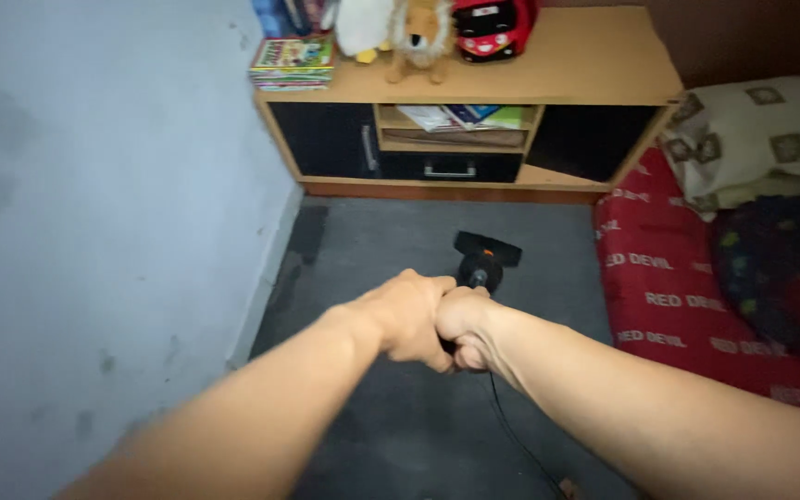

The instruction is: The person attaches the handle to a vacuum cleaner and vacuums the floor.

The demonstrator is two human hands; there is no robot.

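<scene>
Both of my hands are clasped together around the handle of a black vacuum cleaner. My left hand (409, 315) wraps over the front of the grip and my right hand (465, 329) presses against it from the right. The vacuum's tube (480, 271) runs away from me to a flat black nozzle (487, 247) with an orange mark, resting on the dark grey carpet (391, 241). A thin black cord (511, 435) trails from under my right hand toward me. The handle itself is hidden by my fingers.
A grey wall (94, 213) runs along the left. A low wooden cabinet (567, 74) stands at the far end, with books, plush toys and a red toy car on top. A red mattress (678, 296) with pillows lies on the right.
</scene>
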